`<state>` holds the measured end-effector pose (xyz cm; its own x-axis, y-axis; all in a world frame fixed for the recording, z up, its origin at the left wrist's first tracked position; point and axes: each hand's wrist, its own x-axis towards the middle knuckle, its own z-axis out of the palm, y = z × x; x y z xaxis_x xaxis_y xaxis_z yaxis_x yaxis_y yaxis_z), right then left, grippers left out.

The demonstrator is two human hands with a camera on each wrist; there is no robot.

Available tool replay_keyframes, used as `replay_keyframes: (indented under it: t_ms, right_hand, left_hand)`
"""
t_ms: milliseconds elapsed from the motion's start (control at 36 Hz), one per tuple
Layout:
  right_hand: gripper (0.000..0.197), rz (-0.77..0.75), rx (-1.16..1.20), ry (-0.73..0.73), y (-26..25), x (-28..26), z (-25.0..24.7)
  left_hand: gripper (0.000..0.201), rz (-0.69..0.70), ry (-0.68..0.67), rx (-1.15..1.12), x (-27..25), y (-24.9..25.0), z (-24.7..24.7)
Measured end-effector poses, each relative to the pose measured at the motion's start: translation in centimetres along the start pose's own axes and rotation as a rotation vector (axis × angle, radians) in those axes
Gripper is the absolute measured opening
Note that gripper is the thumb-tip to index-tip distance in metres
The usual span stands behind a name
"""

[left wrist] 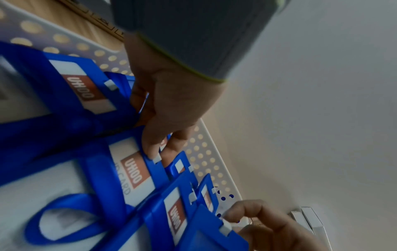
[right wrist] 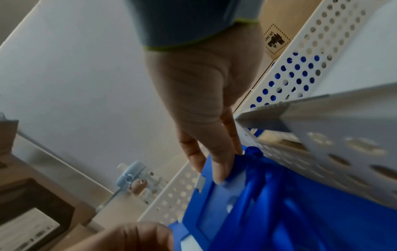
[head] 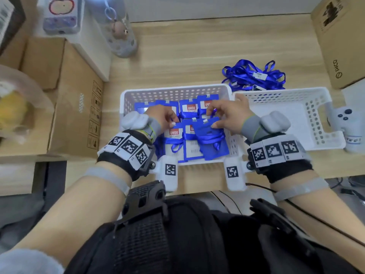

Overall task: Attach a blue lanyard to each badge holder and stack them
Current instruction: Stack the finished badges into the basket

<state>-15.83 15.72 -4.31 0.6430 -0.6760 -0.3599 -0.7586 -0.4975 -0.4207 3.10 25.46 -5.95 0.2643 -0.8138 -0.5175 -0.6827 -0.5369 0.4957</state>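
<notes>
Both hands in the white perforated plastic basket [head: 227, 89]: right hand [head: 227, 113] pinches a blue plastic badge holder [head: 212, 139] wrapped in blue ribbon lanyard; left hand [head: 164, 116] fingers curl on "UHOO ID CARD" holders [head: 173, 135] beneath.

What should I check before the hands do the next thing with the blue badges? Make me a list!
1. Right hand holds the top badge holder: ok, fingers on its upper edge.
2. Left hand has a grip: cannot tell what it pinches.
3. Lanyard on that holder: ok, blue strap lies across it.
4. Spare lanyards on the table: ok.
5. Right basket has room: ok.
6. Left basket stack tidy: not ok, holders overlap crookedly.
</notes>
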Motion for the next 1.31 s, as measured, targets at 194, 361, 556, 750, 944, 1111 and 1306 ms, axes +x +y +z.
replay_keyframes:
  t_ms: [194,361,556,750,944,1111,1306]
  right_hand:
    - [0.021,0.016,-0.239,-0.020,0.3,-0.5,0.7]
    - [0.020,-0.022,-0.316,-0.084,0.6,0.0,-0.3]
    - [0.019,-0.121,0.140,0.077,2.5,1.2,-3.9]
    - [0.018,-0.111,0.272,0.156,10.2,3.7,-10.7]
    - [0.058,0.058,0.134,0.077,17.1,7.6,-12.2]
    - [0.106,0.068,-0.077,-0.212,18.0,9.0,-9.7]
    - [0.107,0.031,-0.301,-0.219,18.2,10.8,-7.4]
  left_hand:
    - [0.018,-0.008,0.014,0.020,0.2,-0.2,0.4]
    - [0.018,-0.023,0.050,0.041,0.0,1.7,-0.5]
    - [0.024,0.122,0.196,-0.183,2.1,9.5,-1.7]
    - [0.049,0.168,0.120,-0.232,8.1,18.9,0.6]
    - [0.092,0.107,-0.076,0.045,14.4,21.5,4.0]
    - [0.103,0.041,-0.132,0.326,15.5,20.9,6.8]
    - [0.085,0.008,-0.016,0.438,16.4,21.0,7.6]
